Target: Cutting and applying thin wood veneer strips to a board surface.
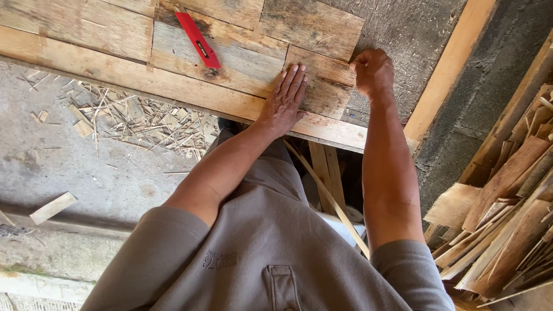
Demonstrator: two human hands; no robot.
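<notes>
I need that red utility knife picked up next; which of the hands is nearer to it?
The left hand. It lies flat on the boards just right of and below the red utility knife. The right hand is fisted farther right, at the boards' edge.

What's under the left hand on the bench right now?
The left hand lies flat, fingers spread, on a weathered wooden board. The right hand is fisted at that board's edge. The wood directly beneath the palm is covered.
</notes>
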